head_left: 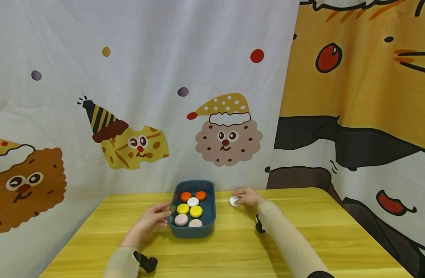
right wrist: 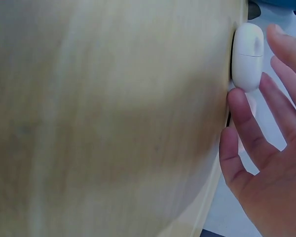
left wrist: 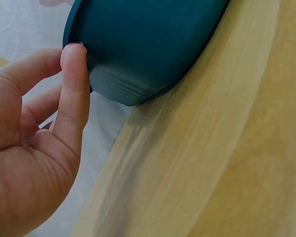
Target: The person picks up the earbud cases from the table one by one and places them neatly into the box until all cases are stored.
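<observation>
A dark blue bin [head_left: 207, 231] sits on the table and holds several glossy round pieces. My left hand [head_left: 152, 221] is at its left side, and the left wrist view shows the thumb and index finger [left wrist: 75, 64] pinching near the bin's rim [left wrist: 69, 29]. To the right of the bin, a round white case [head_left: 234, 201] lies on the table; in the right wrist view the white case [right wrist: 247, 57] shows a thin seam around its side. Around it is my right hand [head_left: 248, 197], fingers loosely bent and the thumb slightly apart from the case.
Inside the bin are orange pieces [head_left: 200, 195] at the far end, a white piece [head_left: 193, 202], yellow pieces [head_left: 182, 209] and pink pieces [head_left: 181, 220] nearest me. Behind the wooden table [head_left: 240, 253] hangs a printed curtain [head_left: 146, 77]; it comes right down to the table's far edge.
</observation>
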`<state>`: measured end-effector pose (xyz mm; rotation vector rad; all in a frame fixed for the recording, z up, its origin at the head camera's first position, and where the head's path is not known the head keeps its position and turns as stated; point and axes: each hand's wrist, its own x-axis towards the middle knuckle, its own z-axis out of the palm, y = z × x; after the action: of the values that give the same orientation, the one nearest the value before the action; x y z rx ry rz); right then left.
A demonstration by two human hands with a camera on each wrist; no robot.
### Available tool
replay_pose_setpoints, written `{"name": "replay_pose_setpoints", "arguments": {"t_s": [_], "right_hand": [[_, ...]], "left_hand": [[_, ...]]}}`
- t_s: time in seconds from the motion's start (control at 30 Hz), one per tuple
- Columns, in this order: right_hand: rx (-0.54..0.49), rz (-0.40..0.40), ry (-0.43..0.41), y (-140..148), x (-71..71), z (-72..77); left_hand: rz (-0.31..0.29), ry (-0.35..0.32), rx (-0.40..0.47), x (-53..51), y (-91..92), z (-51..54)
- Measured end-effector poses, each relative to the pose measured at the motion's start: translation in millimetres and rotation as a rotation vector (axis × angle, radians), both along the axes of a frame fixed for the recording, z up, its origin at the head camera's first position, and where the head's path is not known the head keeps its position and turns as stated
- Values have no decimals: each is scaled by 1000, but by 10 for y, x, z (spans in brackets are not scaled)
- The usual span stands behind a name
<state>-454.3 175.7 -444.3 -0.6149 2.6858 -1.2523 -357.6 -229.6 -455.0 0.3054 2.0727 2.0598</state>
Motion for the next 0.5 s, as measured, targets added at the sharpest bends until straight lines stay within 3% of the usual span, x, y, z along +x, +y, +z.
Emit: {"name": "replay_pose_setpoints", "arguments": {"t_s": [0.5], "right_hand": [[52,15,-32,-117,-27,15]], "left_hand": [[-7,-3,-1,23,6,7]]}}
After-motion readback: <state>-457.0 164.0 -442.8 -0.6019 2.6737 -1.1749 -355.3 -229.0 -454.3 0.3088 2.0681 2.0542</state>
